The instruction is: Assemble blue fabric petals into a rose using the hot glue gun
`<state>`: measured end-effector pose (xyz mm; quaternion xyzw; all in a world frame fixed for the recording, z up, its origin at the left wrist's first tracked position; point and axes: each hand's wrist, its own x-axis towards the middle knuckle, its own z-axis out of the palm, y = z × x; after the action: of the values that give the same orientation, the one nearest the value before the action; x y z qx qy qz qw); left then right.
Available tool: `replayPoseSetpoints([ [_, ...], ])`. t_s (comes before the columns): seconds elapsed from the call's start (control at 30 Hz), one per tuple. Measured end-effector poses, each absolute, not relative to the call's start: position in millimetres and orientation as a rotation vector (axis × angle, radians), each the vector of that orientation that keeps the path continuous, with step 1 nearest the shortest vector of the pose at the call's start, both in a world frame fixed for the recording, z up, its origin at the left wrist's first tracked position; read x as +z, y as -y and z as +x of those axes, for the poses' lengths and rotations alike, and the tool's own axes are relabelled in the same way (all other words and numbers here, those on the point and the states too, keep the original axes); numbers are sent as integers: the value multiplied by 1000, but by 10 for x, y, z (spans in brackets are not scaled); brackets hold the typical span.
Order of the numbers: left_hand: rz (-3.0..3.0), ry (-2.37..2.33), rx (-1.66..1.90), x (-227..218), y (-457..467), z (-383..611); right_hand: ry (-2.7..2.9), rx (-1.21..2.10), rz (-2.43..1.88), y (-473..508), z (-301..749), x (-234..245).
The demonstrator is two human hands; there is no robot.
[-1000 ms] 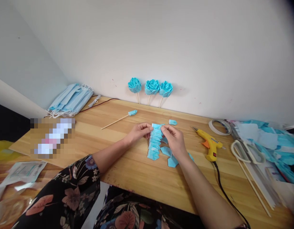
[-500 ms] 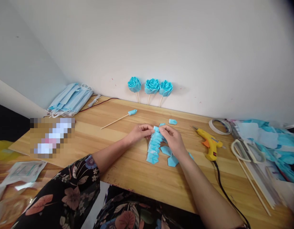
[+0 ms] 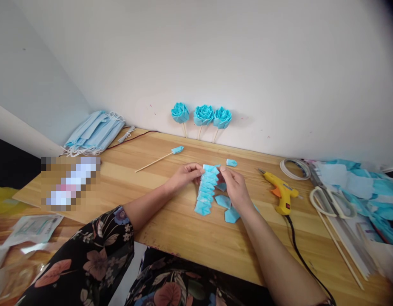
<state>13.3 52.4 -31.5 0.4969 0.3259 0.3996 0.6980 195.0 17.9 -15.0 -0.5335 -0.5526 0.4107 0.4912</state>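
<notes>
A strip of overlapping folded blue petals (image 3: 205,192) lies on the wooden table (image 3: 171,229) in front of me. My left hand (image 3: 183,176) pinches the strip's far end from the left. My right hand (image 3: 235,187) pinches the same end from the right, fingers closed on the top petal. Loose blue petal pieces (image 3: 228,209) lie under and beside my right wrist. A skewer with a small blue bud (image 3: 160,158) rests further back, and a small folded blue piece (image 3: 231,162) lies just beyond my hands.
Three finished blue roses on sticks (image 3: 201,115) lean on the wall. A stack of blue face masks (image 3: 93,132) sits back left. A yellow glue gun (image 3: 281,193) with black cord, scissors (image 3: 330,202), a tape roll (image 3: 294,168), skewers and blue scraps (image 3: 365,187) are at right.
Both hands stay pinched on the strip's far end; the fingers shifted slightly, and the top petal, pressed down half a second ago, now shows spread between them again.
</notes>
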Motion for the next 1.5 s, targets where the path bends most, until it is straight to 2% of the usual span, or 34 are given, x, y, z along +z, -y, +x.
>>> replayPoseSetpoints([
  [0.57,1107,-734,914,-313,-527,141,1321,997,-1309,-184,1940,-158],
  [1.07,1240,-701,757,-302,-527,137,1362,1084,-1307,-166,1943,-187],
  [1.23,1199,-726,819,-306,-527,129,1321,985,-1316,-182,1953,-178],
  [1.5,1065,-748,931,-306,-543,143,1335,1067,-1277,-177,1933,-105],
])
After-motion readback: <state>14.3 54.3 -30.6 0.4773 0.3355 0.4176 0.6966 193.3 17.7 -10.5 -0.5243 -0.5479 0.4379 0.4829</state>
